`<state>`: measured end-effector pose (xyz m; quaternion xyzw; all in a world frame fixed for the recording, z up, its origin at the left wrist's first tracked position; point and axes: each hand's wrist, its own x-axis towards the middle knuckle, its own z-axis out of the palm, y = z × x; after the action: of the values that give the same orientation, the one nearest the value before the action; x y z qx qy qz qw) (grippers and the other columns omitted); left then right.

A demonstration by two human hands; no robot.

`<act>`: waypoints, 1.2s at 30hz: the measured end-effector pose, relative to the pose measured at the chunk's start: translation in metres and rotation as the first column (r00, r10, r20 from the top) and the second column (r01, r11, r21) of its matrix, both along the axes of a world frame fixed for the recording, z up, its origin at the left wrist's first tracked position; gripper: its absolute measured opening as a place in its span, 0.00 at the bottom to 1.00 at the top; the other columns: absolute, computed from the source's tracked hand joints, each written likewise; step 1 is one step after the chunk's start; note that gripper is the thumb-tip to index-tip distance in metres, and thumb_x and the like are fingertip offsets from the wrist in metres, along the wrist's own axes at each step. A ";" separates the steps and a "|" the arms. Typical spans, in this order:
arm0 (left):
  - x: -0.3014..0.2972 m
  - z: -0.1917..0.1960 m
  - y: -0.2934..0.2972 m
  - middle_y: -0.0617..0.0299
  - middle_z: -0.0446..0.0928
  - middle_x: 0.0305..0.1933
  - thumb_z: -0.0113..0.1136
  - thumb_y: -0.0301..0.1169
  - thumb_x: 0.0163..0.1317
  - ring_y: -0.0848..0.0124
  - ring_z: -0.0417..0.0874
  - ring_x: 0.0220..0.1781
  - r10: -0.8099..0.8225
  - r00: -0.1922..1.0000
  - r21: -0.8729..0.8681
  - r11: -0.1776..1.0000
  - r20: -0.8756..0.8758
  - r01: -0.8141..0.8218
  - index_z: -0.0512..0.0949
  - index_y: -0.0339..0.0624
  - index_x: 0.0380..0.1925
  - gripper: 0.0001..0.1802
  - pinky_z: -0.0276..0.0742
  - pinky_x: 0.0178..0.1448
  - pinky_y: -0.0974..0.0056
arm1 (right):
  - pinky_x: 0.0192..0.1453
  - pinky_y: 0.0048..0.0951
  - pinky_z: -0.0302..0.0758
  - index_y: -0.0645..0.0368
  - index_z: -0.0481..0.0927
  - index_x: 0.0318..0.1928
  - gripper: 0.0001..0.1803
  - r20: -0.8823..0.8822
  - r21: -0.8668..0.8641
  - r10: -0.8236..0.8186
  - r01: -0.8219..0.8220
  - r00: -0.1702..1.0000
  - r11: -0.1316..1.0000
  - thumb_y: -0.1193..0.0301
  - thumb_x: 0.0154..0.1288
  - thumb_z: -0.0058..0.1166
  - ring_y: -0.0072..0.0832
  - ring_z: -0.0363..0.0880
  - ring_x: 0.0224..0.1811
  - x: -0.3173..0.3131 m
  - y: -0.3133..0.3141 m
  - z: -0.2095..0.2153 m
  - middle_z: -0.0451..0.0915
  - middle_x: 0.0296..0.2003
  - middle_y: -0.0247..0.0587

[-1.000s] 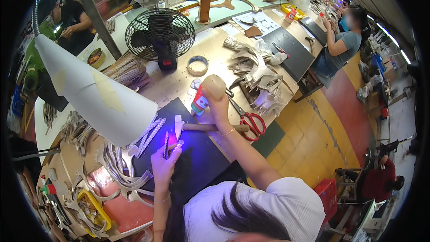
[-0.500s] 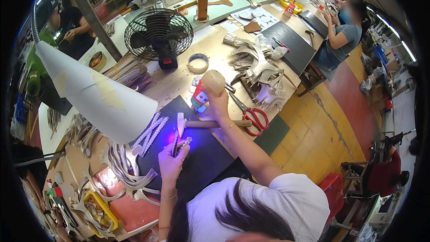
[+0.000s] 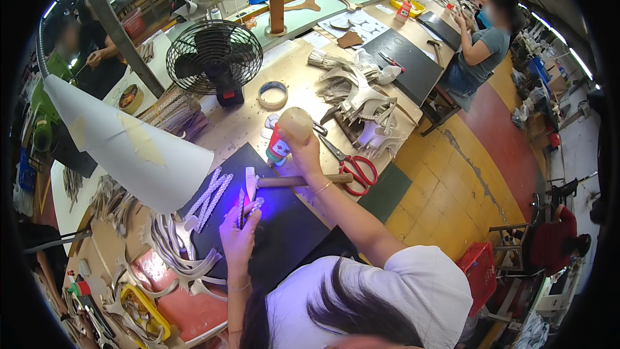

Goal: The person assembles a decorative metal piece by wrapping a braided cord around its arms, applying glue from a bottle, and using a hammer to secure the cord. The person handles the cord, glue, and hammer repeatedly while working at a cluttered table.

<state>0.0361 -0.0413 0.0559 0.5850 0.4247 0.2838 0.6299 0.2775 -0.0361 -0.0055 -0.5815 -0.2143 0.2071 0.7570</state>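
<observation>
My right hand is wrapped around a squeeze bottle with a red label and a pale, rounded end. The bottle tilts with its green cap end downward, left of the scissors. Lower down, my left hand pinches a short braided strip under a violet light; its fingers hide part of it. A dark, pointed edge also shows at those fingers, too small to name. Just above the left hand, a hammer with a wooden handle lies across the black mat, partly beneath my right forearm.
A white paper cone shade hangs at the left, above braided strips and curved pale straps. Red-handled scissors, a tape roll, a black fan and a pile of pale pieces surround the mat.
The whole view has shifted slightly, so the bench things sit further left in the picture. Both hands keep their holds on the bottle and the strip, with little movement relative to the bench.
</observation>
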 end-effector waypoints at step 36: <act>-0.012 0.035 0.009 0.72 0.78 0.28 0.71 0.26 0.60 0.87 0.67 0.23 0.164 0.976 -0.010 0.986 0.140 -0.165 0.84 0.35 0.42 0.11 0.58 0.26 0.77 | 0.41 0.37 0.87 0.58 0.74 0.54 0.35 -0.518 0.378 0.456 -0.284 0.724 0.881 0.39 0.65 0.58 0.33 0.86 0.38 -0.036 0.031 0.062 0.83 0.39 0.41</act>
<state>0.0242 -0.0325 0.0912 0.5270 0.4260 0.3758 0.6321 0.2419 -0.0049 0.0564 -0.3222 -0.1062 0.4946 0.8002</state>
